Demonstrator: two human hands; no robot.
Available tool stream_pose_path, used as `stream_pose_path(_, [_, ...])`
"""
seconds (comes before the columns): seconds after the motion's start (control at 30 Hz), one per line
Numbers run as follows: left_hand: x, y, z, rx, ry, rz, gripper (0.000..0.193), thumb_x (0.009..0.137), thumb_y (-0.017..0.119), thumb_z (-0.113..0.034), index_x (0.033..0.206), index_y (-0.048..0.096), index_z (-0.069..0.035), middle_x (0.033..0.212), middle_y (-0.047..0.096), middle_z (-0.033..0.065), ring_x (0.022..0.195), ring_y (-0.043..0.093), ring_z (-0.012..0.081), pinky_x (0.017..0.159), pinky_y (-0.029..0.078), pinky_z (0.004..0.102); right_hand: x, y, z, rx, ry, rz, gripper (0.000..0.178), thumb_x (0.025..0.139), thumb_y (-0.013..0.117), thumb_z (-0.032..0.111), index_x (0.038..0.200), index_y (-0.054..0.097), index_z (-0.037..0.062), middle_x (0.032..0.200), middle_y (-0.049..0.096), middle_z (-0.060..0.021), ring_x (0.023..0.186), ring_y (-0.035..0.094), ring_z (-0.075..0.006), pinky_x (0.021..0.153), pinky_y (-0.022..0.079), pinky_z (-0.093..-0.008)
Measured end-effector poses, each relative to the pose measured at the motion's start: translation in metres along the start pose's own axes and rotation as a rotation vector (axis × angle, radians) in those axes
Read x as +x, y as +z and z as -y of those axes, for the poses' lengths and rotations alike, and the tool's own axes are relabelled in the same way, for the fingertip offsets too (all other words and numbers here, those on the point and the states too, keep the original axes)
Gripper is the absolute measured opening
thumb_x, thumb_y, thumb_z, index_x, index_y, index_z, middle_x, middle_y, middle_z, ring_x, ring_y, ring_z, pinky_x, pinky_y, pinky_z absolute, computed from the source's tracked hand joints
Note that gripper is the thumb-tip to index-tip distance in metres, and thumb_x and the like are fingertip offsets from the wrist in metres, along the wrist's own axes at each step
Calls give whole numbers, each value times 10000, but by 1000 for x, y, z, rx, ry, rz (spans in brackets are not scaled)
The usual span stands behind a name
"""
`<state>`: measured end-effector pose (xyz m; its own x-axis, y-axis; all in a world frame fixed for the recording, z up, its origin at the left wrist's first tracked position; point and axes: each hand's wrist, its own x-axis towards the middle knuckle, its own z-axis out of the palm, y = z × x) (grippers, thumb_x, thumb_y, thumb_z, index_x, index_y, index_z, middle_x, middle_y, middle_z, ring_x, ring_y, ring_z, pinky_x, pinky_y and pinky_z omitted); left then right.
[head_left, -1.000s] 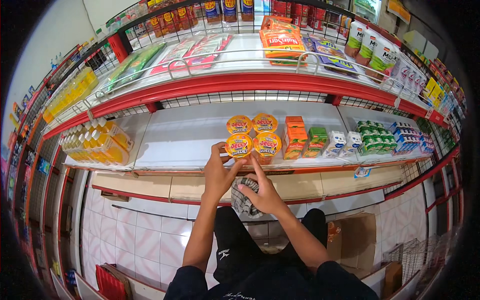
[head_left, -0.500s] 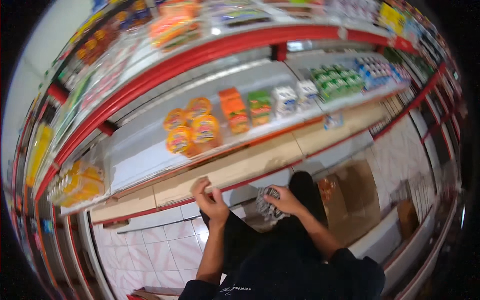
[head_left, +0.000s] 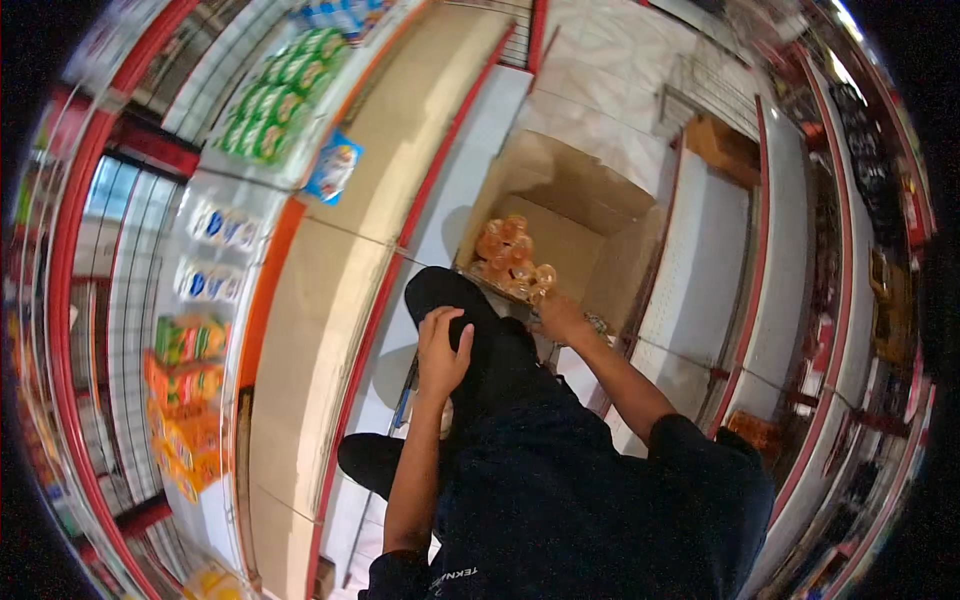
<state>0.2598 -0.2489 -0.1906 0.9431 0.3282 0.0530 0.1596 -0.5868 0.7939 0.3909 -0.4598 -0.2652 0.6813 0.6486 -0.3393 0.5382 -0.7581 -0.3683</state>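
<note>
Jelly cups, orange-lidded: group on white shelf. Orange cups: several remaining in open cardboard box.
Right hand: at box edge beside cups; grip cannot be told. Patterned cloth adjacent.
Left hand: empty, fingers loosely spread.
Print: blue on white cartons.

Surface finishes at the carton
Carton: matt brown cardboard. Inside carton: orange cups, glossy translucent plastic. Beside carton: trousers, matt black cloth. Beyond carton: floor tiles, smooth.
</note>
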Motion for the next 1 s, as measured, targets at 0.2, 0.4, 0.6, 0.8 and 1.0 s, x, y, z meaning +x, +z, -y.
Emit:
stream_pose_path(0.2, [29, 60, 17, 372, 76, 132, 298, 892, 617, -308, 1115, 613, -111, 1149, 594, 75, 1135, 533, 300, 1079, 230, 564, 19, 59, -33, -30, 147, 159, 359, 757, 699, 316, 904, 684, -12, 843, 667, -243, 841, 659, -398, 738, 514, -492])
stream_pose_path(0.4, [52, 89, 33, 459, 27, 201, 262, 900, 607, -326, 1091, 642, -150, 1101, 658, 78, 1111, 572, 286, 1111, 183, 562, 65, 64, -74, 242, 22, 144, 467, 855, 617, 442, 805, 673, -19, 773, 647, -233, 747, 637, -353, 691, 514, -453])
stream_pose_path(0.6, [69, 93, 28, 288, -97, 164, 222, 892, 615, -284, 1030, 664, -118, 945, 683, 55, 984, 619, 236, 1119, 183, 512, 110, 67, -124, 703, 416, 33, 458, 866, 631, 435, 727, 671, 1, 667, 632, -143, 616, 616, -227, 622, 517, -399])
stream_pose_path(0.8, [79, 84, 36, 5, -159, 38, 144, 908, 621, -189, 956, 661, -60, 835, 701, 68, 818, 664, 202, 1090, 326, 454, 146, 94, -119, 791, 620, 36, 454, 897, 623, 271, 1269, 529, 28, 1009, 664, -218, 927, 656, -284, 789, 511, -415])
stream_pose_path(1.0, [81, 90, 43, -95, -220, -67, 116, 890, 610, -102, 892, 654, 5, 747, 690, 96, 711, 666, 213, 1048, 391, 449, 184, 109, -123, 966, 528, 227, 711, 897, 631, 224, 1481, 255, 72, 1305, 541, -202, 1141, 559, -331, 973, 464, -390])
